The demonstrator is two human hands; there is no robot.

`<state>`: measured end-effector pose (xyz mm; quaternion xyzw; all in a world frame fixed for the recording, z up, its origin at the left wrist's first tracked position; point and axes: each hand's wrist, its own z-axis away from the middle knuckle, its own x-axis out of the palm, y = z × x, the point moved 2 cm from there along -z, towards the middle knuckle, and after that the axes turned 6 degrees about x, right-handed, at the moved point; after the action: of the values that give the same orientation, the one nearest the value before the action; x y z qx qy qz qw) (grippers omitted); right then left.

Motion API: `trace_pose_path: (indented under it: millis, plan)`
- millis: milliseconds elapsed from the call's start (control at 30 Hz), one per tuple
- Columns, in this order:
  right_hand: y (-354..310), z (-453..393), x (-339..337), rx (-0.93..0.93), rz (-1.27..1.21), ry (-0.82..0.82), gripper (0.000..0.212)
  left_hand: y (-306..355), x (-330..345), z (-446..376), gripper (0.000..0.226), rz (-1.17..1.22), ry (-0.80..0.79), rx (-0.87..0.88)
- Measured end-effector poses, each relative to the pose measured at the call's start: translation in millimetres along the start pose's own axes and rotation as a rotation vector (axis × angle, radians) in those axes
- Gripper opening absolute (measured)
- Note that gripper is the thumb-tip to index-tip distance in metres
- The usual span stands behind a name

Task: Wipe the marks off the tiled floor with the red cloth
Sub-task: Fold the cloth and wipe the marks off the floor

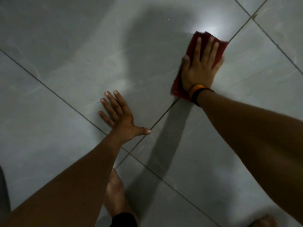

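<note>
The red cloth [220,45] lies folded flat on the grey tiled floor [82,63] at the upper right. My right hand [200,66] presses down on it with fingers spread, and is slightly blurred. A banded bracelet circles that wrist. My left hand [118,115] rests flat on the floor at the centre, fingers apart, holding nothing. Faint pale streaks and a few small dark marks [153,73] show on the big tile between the two hands.
Dark grout lines [49,89] cross the floor diagonally. A yellowish stain [254,16] sits at a grout joint at the upper right. My bare feet [114,194] stand at the bottom. A bright light glare [211,28] lies just beyond the cloth.
</note>
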<state>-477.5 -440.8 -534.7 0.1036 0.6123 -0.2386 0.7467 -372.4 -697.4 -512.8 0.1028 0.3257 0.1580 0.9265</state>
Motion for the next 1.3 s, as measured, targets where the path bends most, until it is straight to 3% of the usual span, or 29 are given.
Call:
trace_pose_path:
  millis: [67, 200, 267, 300, 400, 500, 667, 733, 800, 900, 967, 1000, 1067, 1133, 1167, 1300]
  plan:
    - [-50, -6, 6, -0.209, 0.045, -0.02, 0.067, -3, 1, 1, 0.186, -0.002, 0.007, 0.009]
    - [-87, 70, 22, -1.008, 0.259, -0.192, 0.062, -1, -1, 2, 0.184, -0.01, 0.028, -0.01]
    - [-78, 68, 20, -1.109, 0.274, -0.251, 0.06, 1, -1, 2, 0.186, -0.015, 0.024, -0.025]
    - [-80, 51, 16, -1.045, 0.229, -0.24, 0.06, 1, -1, 1, 0.186, -0.012, 0.025, -0.023]
    - [-82, -27, 2, -0.598, 0.093, -0.164, 0.063, -2, 0, 0, 0.187, 0.008, 0.011, -0.006]
    - [-37, -76, -14, -0.254, 0.034, -0.133, 0.067, -3, 0, 1, 0.186, 0.02, -0.021, 0.0]
    - [73, 31, -15, 0.312, -0.101, -0.08, 0.07, 2, -7, 4, 0.185, 0.046, -0.038, -0.013]
    - [84, 111, -1, 0.209, 0.012, -0.136, 0.071, 4, -10, 5, 0.185, 0.041, -0.04, -0.038]
    - [64, 166, 18, -0.179, 0.09, -0.217, 0.07, 3, -8, 5, 0.184, 0.037, -0.024, -0.027]
    - [18, 142, 34, -0.762, 0.126, -0.268, 0.063, 0, -2, 3, 0.183, 0.032, 0.006, -0.007]
    - [5, 100, 31, -0.898, 0.177, -0.201, 0.061, -3, -1, 3, 0.183, 0.023, 0.012, -0.007]
    - [11, 85, 27, -0.83, 0.17, -0.163, 0.061, -5, 1, 3, 0.182, 0.012, 0.011, 0.007]
    - [40, 85, 20, -0.469, 0.091, -0.11, 0.063, -5, 1, 3, 0.182, -0.011, 0.011, 0.021]
    - [75, 128, 17, -0.075, -0.014, -0.182, 0.066, -3, -3, 3, 0.182, -0.05, 0.021, -0.005]
    - [91, 162, 14, 0.027, -0.046, -0.249, 0.067, 1, -4, 5, 0.182, -0.066, 0.037, -0.018]
    - [137, 264, -8, -0.036, -0.043, -0.474, 0.065, 14, 5, 27, 0.166, -0.046, 0.146, -0.023]
